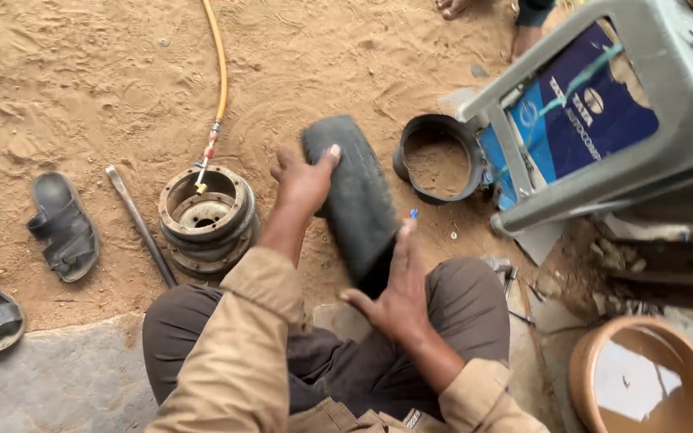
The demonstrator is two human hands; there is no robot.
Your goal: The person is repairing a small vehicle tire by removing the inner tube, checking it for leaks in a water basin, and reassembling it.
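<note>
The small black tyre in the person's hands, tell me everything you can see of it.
The small black rubber tyre looks worn and dusty, off its rim. It stands tilted on edge over the sandy ground, tread facing up. The left hand grips its far end, and the right hand presses its near end beside the knee.

tyre (356, 196) between wheel rim (206, 216) at left and stool (603, 120) at right
</note>
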